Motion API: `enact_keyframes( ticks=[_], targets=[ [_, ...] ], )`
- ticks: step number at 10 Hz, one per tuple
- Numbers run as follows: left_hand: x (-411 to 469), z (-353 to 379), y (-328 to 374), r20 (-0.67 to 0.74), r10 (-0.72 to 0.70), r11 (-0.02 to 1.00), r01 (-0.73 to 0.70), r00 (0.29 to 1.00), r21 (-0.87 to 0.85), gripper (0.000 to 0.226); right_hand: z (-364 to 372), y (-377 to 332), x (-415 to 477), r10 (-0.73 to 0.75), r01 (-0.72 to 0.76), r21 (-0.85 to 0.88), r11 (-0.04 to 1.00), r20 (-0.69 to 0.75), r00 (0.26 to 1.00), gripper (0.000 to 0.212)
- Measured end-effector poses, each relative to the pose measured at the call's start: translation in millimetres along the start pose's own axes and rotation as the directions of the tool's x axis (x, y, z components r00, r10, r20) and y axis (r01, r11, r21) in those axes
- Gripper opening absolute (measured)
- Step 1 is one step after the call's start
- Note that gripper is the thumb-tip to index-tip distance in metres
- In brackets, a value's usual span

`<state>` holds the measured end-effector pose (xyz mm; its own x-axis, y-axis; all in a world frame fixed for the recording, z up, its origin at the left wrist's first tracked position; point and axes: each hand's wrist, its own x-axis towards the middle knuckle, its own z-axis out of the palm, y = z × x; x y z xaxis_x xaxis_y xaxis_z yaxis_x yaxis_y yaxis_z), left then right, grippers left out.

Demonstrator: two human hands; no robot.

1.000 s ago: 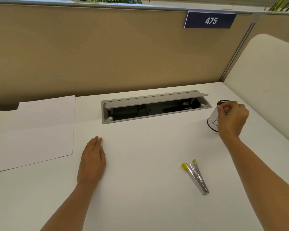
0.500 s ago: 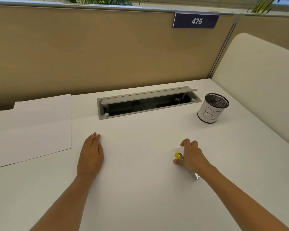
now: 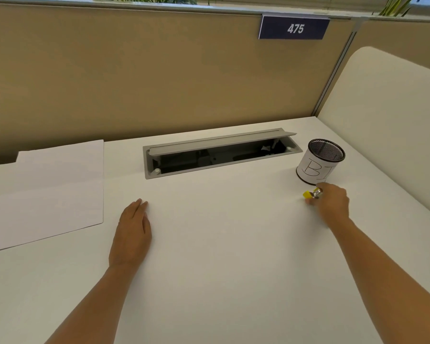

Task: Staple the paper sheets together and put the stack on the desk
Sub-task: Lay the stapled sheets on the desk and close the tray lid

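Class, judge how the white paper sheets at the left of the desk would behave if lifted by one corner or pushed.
The paper sheets look thin and lie flat, so they would probably droop if lifted by one corner. The desk looks smooth, so a push would likely slide them, and they may fan apart, since no staple shows.

Paper sheets (image 3: 47,192) lie far left on the desk (image 3: 221,256), with the left hand (image 3: 132,234) resting just right of them. Behind sits the cable hatch (image 3: 219,152), the pen cup (image 3: 318,165) at its right end. The right hand (image 3: 332,203) holds the stapler (image 3: 312,194) just before that cup.
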<state>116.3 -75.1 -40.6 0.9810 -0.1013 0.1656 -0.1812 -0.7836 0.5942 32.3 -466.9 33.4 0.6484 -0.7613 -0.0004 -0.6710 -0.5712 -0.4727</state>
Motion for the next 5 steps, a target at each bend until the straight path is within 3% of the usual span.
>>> enact_keyframes(
  ticks=[2, 5],
  targets=[
    [0, 0, 1, -0.02, 0.004, 1.0, -0.004, 1.0, -0.001, 0.04, 8, 10, 16, 0.072, -0.071, 0.011, 0.997, -0.068, 0.995, 0.037],
    [0, -1, 2, -0.03, -0.012, 0.999, 0.011, 0.999, -0.045, 0.04, 10, 14, 19, 0.047, -0.048, -0.037, 0.998, -0.04, 0.998, 0.055]
  ],
)
